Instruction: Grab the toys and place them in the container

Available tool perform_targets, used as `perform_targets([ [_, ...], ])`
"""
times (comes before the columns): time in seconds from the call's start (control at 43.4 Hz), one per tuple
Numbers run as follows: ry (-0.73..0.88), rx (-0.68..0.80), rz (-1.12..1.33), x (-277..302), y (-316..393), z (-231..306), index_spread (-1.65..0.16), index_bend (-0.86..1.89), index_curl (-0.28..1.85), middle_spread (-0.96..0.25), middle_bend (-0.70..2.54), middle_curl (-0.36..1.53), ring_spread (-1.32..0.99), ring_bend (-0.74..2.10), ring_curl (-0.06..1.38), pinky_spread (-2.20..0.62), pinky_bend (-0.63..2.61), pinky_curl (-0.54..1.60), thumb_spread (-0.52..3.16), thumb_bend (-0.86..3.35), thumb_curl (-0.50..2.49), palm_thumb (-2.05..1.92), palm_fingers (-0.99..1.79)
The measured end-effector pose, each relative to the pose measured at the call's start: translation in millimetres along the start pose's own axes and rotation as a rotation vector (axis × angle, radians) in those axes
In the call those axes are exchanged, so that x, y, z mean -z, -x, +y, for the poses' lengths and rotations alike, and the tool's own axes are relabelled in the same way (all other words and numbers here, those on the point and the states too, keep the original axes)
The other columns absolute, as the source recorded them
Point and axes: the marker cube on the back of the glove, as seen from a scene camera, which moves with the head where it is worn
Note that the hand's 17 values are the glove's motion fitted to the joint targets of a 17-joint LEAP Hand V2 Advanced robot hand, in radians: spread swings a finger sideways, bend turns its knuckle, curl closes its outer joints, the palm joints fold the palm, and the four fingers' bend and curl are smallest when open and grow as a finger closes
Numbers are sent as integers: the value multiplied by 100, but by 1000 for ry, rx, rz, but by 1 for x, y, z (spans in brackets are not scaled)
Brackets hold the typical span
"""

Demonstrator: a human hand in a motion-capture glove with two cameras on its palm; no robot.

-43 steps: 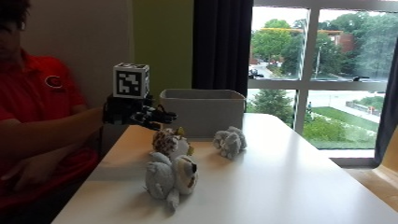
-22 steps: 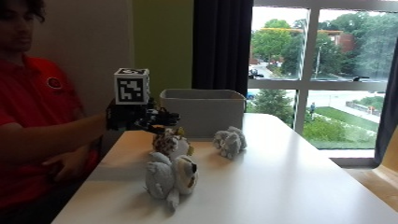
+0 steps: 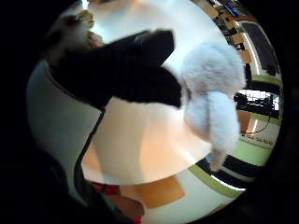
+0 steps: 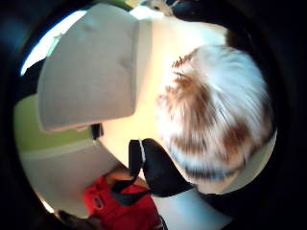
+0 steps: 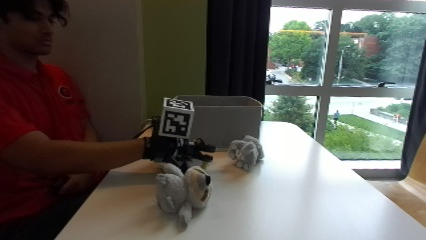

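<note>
Lowered since the earlier frame, the gloved right hand (image 5: 174, 149) covers the brown-and-white plush toy (image 4: 216, 115) at frame centre, finger state unclear, grey toys (image 5: 245, 151) beside, container (image 5: 214, 117) behind, on the bench (image 5: 313, 200)

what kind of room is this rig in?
Probably an office or meeting room, upper floor: a plain white table, a big window looking down on trees and a street, a dark curtain. Toys and a grey container are the only props.
</note>
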Motion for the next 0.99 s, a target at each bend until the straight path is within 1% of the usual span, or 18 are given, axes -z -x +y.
perform_targets([
  [0.092, 24, 6, 9, -9, 1, -5, -39, 29, 33, -7, 8, 18, -3, 11, 10, 10, 115, 41, 104, -5, 20, -5, -14],
  [0.161, 46, 2, 74, -10, 3, -4, -40, 27, 33, -6, 8, 17, -1, 18, 11, 10, 121, 43, 104, -4, 21, -3, -9],
  [0.184, 52, -3, 96, -10, 4, -4, -41, 28, 33, -6, 9, 16, -1, 23, 13, 10, 120, 42, 103, -4, 22, -3, -3],
  [0.277, 60, -16, 128, -8, 6, -3, -43, 32, 35, -7, 12, 16, 0, 32, 15, 8, 116, 41, 103, -2, 23, 0, 4],
  [0.369, 54, -30, 129, -6, 7, -4, -46, 46, 38, -10, 16, 17, -2, 40, 16, 6, 103, 37, 107, 1, 26, 7, 22],
  [0.392, 51, -40, 135, -6, 7, -5, -46, 44, 37, -10, 15, 16, -2, 41, 16, 6, 104, 37, 107, 0, 27, 7, 20],
  [0.415, 47, -51, 141, -6, 7, -7, -46, 52, 40, -12, 19, 17, -3, 44, 18, 5, 98, 35, 109, 2, 28, 10, 28],
  [0.507, 27, -52, 155, -3, 9, -11, -45, 59, 43, -19, 28, 21, -9, 48, 18, 1, 87, 31, 113, 6, 32, 20, 45],
  [0.6, -17, -45, 168, 0, 11, -16, -43, 56, 45, -25, 43, 27, -18, 55, 21, -8, 84, 30, 113, 11, 37, 31, 61],
  [0.669, -68, -55, 212, 1, 10, -20, -41, 52, 46, -29, 47, 29, -23, 60, 23, -14, 85, 30, 112, 11, 40, 35, 66],
  [0.692, -92, -62, 231, 1, 9, -22, -41, 46, 45, -31, 48, 30, -28, 68, 26, -18, 92, 32, 109, 13, 42, 39, 78],
  [0.715, -117, -71, 248, 1, 8, -24, -40, 46, 45, -32, 48, 30, -28, 64, 23, -19, 89, 30, 110, 12, 42, 39, 73],
  [0.738, -142, -74, 262, 1, 8, -26, -40, 41, 45, -33, 49, 31, -31, 74, 27, -23, 94, 33, 106, 13, 44, 42, 84],
  [0.876, -234, 21, 281, 5, 8, -33, -40, 32, 45, -38, 54, 35, -40, 82, 31, -33, 98, 35, 95, 12, 51, 48, 97],
  [0.992, -285, 22, 311, 11, 4, -48, -41, 25, 46, -40, 62, 39, -45, 87, 34, -39, 97, 36, 85, 10, 56, 51, 109],
])
